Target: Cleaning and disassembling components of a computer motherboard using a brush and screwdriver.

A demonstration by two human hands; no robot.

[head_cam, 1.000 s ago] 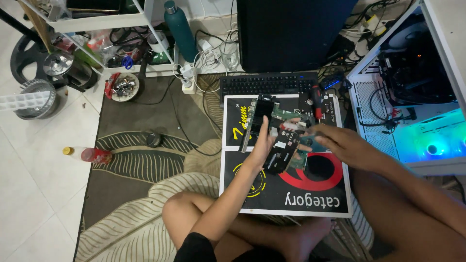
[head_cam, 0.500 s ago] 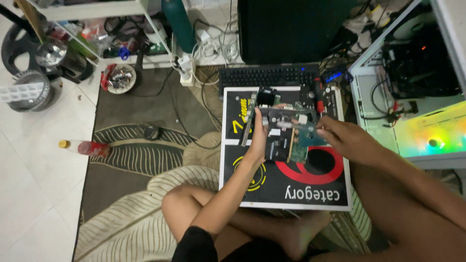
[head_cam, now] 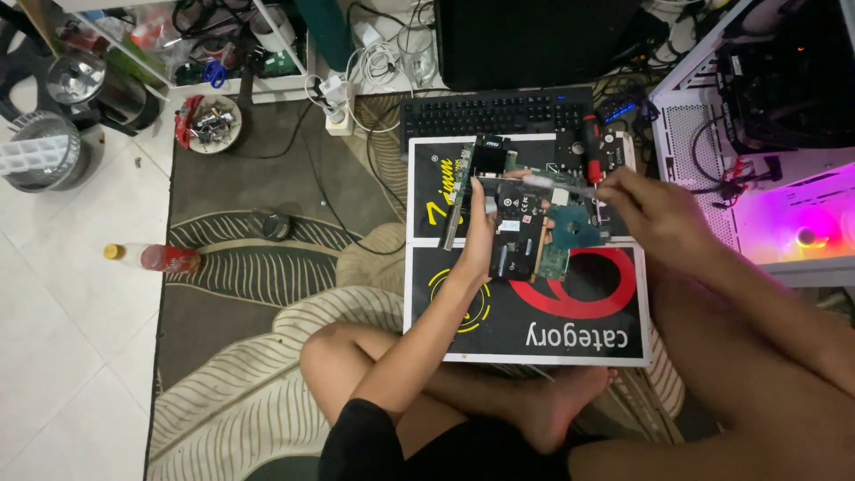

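Note:
My left hand point(head_cam: 481, 233) grips the left edge of a dark circuit board point(head_cam: 527, 239) and holds it tilted above a black box lid with a red ring point(head_cam: 534, 312). A metal bracket runs along the board's left side. My right hand point(head_cam: 655, 218) is at the board's upper right. Its fingers pinch a slender pale tool point(head_cam: 561, 185) that lies across the board's top edge. A red-handled screwdriver point(head_cam: 590, 142) rests on the lid's far edge, beside a small black part point(head_cam: 488, 153).
A black keyboard point(head_cam: 494, 111) and a dark monitor point(head_cam: 534, 36) stand beyond the lid. A white computer case point(head_cam: 784, 214) glows pink at the right. On the left are a power strip point(head_cam: 338, 93), a bowl of small parts point(head_cam: 212, 123) and a red-labelled bottle point(head_cam: 160, 258).
The board has turned from its dark cover side to show the circuit side. My right hand rose from the lower right to the top edge. The case light went from cyan to pink.

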